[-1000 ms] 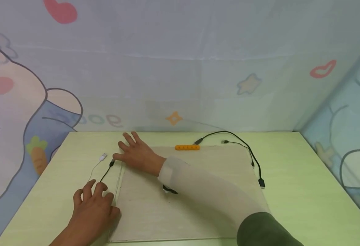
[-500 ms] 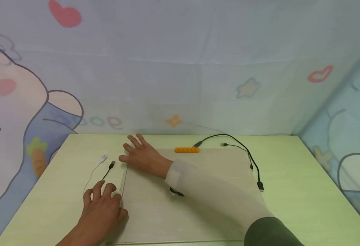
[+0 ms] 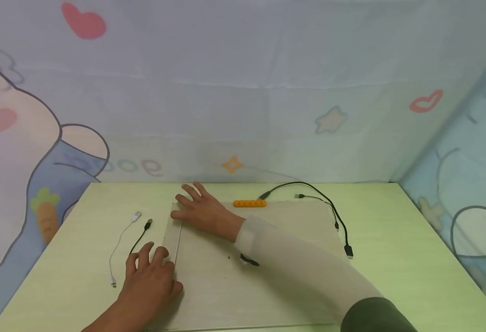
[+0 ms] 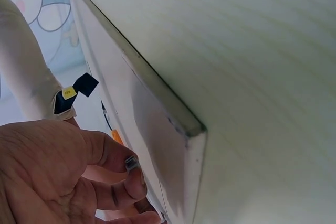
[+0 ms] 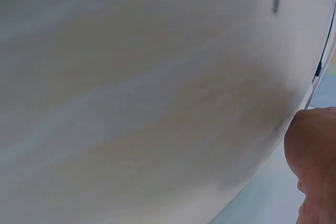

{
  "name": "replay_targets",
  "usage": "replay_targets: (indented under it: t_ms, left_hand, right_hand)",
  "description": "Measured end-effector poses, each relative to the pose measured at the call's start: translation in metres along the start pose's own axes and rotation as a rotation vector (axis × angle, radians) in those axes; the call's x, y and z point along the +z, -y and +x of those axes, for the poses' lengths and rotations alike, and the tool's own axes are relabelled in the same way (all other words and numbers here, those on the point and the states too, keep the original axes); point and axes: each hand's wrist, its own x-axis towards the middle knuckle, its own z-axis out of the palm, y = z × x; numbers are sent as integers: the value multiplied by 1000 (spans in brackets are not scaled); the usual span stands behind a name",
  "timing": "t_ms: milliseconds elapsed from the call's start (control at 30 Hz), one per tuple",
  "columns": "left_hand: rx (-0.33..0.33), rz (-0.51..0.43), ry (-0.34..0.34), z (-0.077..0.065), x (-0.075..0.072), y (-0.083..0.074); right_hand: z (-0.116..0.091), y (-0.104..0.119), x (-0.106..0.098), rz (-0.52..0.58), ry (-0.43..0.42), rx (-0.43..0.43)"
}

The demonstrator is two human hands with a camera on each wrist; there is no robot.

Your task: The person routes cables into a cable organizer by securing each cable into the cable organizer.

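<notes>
Left hand [image 3: 149,283]: fingers bent, thumb and fingertip together on a small metal-tipped plug [image 4: 131,162]. Hand sits over the left part of the board [image 3: 222,295], near its left edge.

Right hand [image 3: 207,212]: fingers spread in a fan, above the board's far left corner. Underside hidden; cannot tell whether thumb and finger meet on anything.

Thin white line [image 3: 178,244], apparently a cord, runs straight between the two hands above the board. Whether it joins the plug is not clear.

Left of board, on table [image 3: 73,272]: white cable [image 3: 120,237]; black cable [image 3: 139,237] beside it, near end behind the left hand. Orange strip [image 3: 249,203] at board's far edge. Long black cable [image 3: 321,190] arcs to the right, shorter dark cable [image 3: 321,199] inside the arc. Dark piece [image 3: 248,259] partly under the right sleeve [image 3: 301,263].

View differences: plug shows only in left wrist view, as does the yellow label [image 4: 69,93] at the right cuff. Right wrist view: blurred pale surface, part of the hand at the edge, fingertips out of sight. Cable layout readable from head view alone.
</notes>
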Motion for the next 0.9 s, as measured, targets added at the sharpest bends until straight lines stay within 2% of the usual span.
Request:
replay_targets:
  t_ms: [167, 300, 533, 733, 900]
  left_hand:
    - [23, 15, -1, 3, 0, -8]
    - [37, 33, -12, 6, -1, -13]
    - [59, 39, -9, 13, -1, -21]
    - [72, 22, 10, 17, 0, -30]
    - [97, 46, -21, 20, 0, -34]
  right_hand:
    - [-7, -3, 3, 54, 33, 9]
    - [-12, -8, 2, 55, 64, 18]
    - [-15, -13, 5, 25, 24, 15]
    - [-18, -14, 8, 40, 43, 8]
    - [-21, -18, 7, 44, 39, 15]
